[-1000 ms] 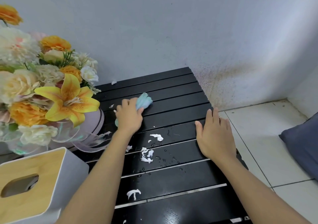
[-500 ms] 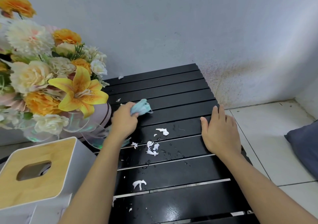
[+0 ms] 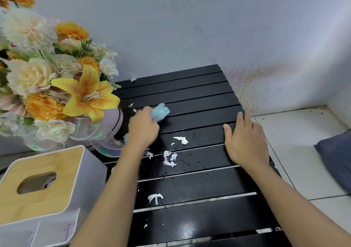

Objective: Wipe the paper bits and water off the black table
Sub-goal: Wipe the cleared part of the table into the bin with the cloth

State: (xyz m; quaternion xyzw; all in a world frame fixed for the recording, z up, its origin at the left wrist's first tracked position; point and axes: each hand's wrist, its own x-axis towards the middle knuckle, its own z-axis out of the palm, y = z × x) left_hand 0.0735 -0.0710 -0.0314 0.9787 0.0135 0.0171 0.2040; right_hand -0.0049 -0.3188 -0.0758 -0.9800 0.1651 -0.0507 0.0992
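Note:
A black slatted table stands against the wall. My left hand grips a light blue cloth, bunched up and pressed on the table's middle slats near the flower pot. My right hand lies flat, fingers apart, on the table's right edge. White paper bits lie between my hands, with another scrap just above and one closer to me. Water drops spot the slats around them. Small bits sit near the far left corner.
A big bouquet of yellow, orange and cream flowers in a pink pot fills the table's left side. A white tissue box with a wooden lid stands at the near left. White floor tiles and a dark blue cushion lie to the right.
My left hand with the cloth has shifted slightly toward me and to the left, near the flower pot. The camera view has moved a little. My right hand stays flat on the table.

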